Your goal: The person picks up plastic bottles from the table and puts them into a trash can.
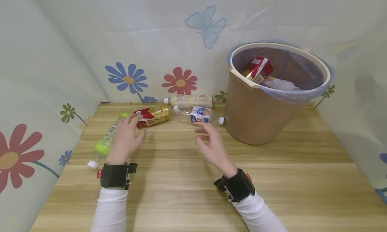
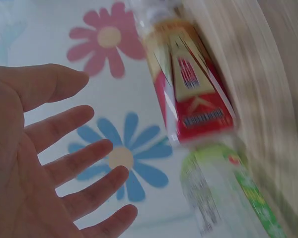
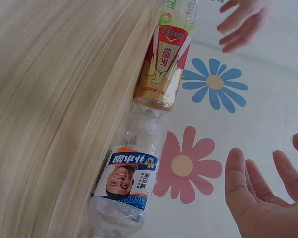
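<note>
The left hand (image 1: 125,138) is hovering with fingers spread and holding nothing, just short of the red-labelled bottle (image 1: 152,116) lying near the worktop's (image 1: 272,178) far edge. The right hand (image 1: 211,145) is hanging loosely open and empty beside the clear blue-labelled bottle (image 1: 198,115). A green bottle (image 1: 106,141) is lying along the left edge, a cream bottle (image 1: 188,100) is resting at the far edge, and a lined bin (image 1: 257,114) is standing toward the far right.

Head view high, looking down the table (image 1: 193,191), wrist views close (sideways), sharing the red-labelled bottle (image 1: 152,116).
</note>
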A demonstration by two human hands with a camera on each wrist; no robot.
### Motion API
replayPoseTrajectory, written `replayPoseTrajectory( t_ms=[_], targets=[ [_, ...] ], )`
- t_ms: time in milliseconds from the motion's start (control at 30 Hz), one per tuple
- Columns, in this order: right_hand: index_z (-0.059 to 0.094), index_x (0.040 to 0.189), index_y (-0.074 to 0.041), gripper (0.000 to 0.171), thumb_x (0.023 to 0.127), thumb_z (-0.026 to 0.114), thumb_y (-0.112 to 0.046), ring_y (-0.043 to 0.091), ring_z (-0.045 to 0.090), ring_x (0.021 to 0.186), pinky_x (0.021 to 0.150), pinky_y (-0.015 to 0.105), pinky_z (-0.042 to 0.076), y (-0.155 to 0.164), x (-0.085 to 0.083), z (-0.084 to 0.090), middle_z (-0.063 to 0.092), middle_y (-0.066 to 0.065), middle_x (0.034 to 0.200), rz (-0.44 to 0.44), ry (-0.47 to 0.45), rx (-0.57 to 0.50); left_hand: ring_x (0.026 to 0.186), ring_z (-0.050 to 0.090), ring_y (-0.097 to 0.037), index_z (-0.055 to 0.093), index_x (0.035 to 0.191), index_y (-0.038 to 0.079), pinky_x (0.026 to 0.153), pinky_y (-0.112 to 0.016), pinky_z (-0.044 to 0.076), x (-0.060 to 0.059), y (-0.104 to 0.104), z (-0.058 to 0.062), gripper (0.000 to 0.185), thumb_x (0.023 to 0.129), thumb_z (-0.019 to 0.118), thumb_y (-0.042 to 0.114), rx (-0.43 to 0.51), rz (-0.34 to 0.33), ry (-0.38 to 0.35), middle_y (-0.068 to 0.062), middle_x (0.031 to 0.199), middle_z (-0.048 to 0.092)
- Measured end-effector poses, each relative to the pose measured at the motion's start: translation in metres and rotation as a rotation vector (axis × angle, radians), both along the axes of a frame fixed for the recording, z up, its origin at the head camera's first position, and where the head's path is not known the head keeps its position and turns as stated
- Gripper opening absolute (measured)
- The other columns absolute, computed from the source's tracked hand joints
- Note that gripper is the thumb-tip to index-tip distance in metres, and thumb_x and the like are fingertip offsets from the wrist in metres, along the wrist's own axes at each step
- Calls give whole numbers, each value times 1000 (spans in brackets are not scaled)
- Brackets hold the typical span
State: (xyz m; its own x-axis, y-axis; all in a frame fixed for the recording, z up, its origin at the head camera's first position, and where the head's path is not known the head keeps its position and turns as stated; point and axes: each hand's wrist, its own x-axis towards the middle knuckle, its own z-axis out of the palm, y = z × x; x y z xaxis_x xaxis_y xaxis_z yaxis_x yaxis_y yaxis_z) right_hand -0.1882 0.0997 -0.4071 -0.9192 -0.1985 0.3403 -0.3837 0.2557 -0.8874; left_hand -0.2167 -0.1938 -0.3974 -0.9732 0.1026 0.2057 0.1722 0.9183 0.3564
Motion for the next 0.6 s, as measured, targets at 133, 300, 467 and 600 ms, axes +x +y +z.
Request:
replayPoseTrajectory(
  t_ms=[133,300,467,600],
  targets=[
    [58,134,0,46,89,55,5,36,64,118,98,42,59,-3,1,0,58,19,136,18,6,5,136,36,-59,44,147,0,111,-73,32,2,-26,-3,58,95,59,20,7,60,-23,-33,153,38],
    [59,133,-1,44,89,57,5,34,64,116,96,41,59,-7,2,-2,59,18,135,28,47,41,135,35,-61,40,149,0,108,-76,33,5,-48,-6,64,94,61,23,14,135,-72,-35,153,34],
    [59,132,-3,43,90,58,3,33,63,115,96,45,59,-11,5,-6,60,16,134,30,101,99,136,30,-63,32,155,4,104,-80,30,7,-61,-12,71,94,61,27,36,198,-169,-36,156,27],
    [59,133,-4,43,91,60,1,32,63,115,95,45,59,-16,8,-8,60,16,135,37,140,148,135,31,-64,29,157,7,102,-82,30,7,-67,-17,74,95,61,28,32,226,-216,-36,156,27]
  ],
)
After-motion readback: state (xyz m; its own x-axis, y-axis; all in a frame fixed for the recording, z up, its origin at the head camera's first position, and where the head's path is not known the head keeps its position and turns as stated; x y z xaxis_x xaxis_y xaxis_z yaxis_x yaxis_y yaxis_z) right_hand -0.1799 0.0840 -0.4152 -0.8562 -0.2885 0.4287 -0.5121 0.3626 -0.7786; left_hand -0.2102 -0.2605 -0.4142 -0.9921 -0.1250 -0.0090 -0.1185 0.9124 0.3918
